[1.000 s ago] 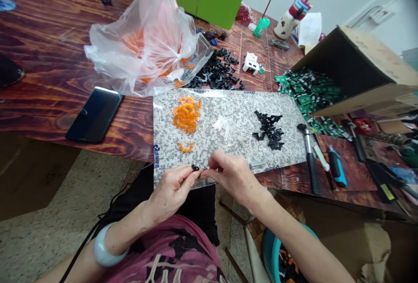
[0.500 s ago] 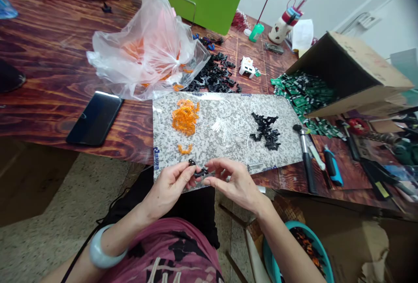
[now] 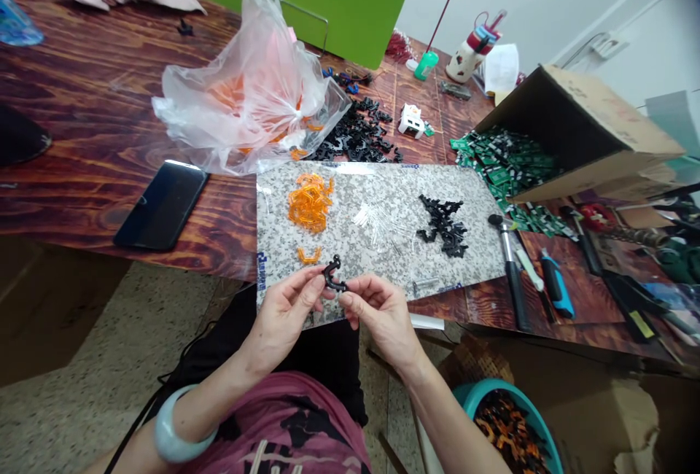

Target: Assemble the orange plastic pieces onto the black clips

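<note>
Curved black plastic clip (image 3: 328, 276), hooked tip, pinched between left hand (image 3: 283, 311), right hand (image 3: 383, 316)

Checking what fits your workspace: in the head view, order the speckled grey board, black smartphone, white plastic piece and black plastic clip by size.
Largest to smallest: speckled grey board, then black smartphone. White plastic piece and black plastic clip look alike; the clip is nearer the camera, so I can't rank them.
</note>
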A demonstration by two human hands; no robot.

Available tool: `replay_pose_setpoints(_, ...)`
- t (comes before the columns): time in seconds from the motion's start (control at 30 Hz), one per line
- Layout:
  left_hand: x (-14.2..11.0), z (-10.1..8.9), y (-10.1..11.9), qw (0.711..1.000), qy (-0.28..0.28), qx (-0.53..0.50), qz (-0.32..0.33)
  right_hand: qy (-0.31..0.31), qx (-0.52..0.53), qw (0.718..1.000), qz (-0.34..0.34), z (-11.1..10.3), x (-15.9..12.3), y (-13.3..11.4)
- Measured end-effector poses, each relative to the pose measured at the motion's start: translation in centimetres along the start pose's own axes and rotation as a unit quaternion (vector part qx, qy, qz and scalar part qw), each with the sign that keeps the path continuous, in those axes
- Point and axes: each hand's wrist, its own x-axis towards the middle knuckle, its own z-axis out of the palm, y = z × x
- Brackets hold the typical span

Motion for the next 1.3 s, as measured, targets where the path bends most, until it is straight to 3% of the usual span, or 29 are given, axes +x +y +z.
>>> replay_pose_setpoints(0.17, -0.3, 0.5, 0.3, 0.999, -0.016, -0.031, -0.003, 0.018, 0.047, 0.999, 0.001, 0.7, -0.2, 0.7)
replay_pose_setpoints(0.27, -0.3, 0.1, 0.8, 0.999, -0.029, -0.002, 0.014, 0.032, -0.027, 0.998, -0.038, -0.2, -0.1, -0.1)
replay_pose_setpoints(0.37, -0.3, -0.4, 1.2, 0.992, -0.107, 0.064, 0.026, 0.049, -0.147, 0.981, -0.117, -1.2, 0.0, -1.7)
replay_pose_setpoints(0.47, -0.4, -0.7, 1.2, 0.976, -0.152, 0.146, 0.048, -0.008, -0.231, 0.96, -0.16, -1.3, 0.1, -2.8)
replay_pose_setpoints(0.53, -0.5, -0.7, 1.1, 0.971, -0.141, 0.182, 0.069, -0.031, -0.232, 0.96, -0.154, -1.1, 0.1, -2.8)
replay_pose_setpoints(0.7, -0.4, -0.5, 0.4, 0.974, -0.077, 0.183, 0.113, -0.015, -0.177, 0.977, -0.12, -0.5, -0.1, -1.8)
replay_pose_setpoints(0.9, -0.6, -0.7, -0.1, 0.959, -0.1, 0.202, 0.17, -0.032, -0.168, 0.978, -0.122, -0.2, -0.6, -1.7)
replay_pose_setpoints(1.07, -1.0, -0.6, -0.1, 0.949, -0.109, 0.222, 0.196, -0.001, -0.238, 0.952, -0.191, 0.6, -1.1, -1.5)
replay_pose_setpoints(1.2, -1.0, -0.7, -0.4, 0.956, -0.085, 0.214, 0.183, -0.003, -0.267, 0.94, -0.215, 0.9, -0.7, -1.5)
replay_pose_setpoints(1.3, -0.8, -0.9, -1.0, 0.972, -0.07, 0.181, 0.13, -0.064, -0.282, 0.937, -0.199, 0.3, 0.8, -1.9)
